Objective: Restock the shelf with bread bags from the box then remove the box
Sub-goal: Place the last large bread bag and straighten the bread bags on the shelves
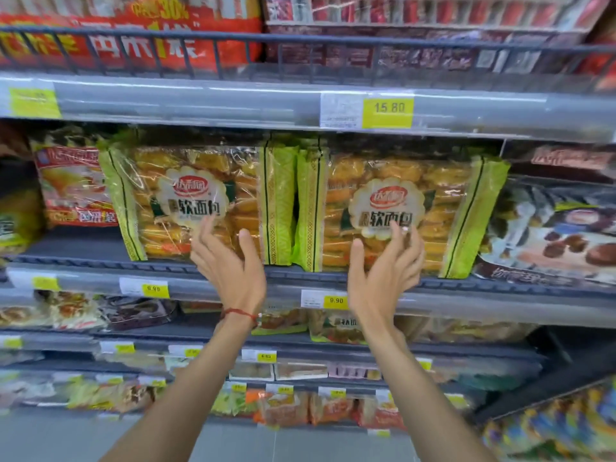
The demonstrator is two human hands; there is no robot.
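Here two bread bags (200, 201) (393, 211) stand upright behind two raised hands (231, 268) (383, 271).

Single head cam, wide-angle, faces the shelf (233, 278) head-on at arm's reach; floor at lower frame edge.

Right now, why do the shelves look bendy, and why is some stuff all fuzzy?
In the head view, the wide lens bows the shelf rail toward the edges; the left bread bag and right bread bag are fairly sharp, with white glare on their plastic; the lower shelves and corners are smeared.
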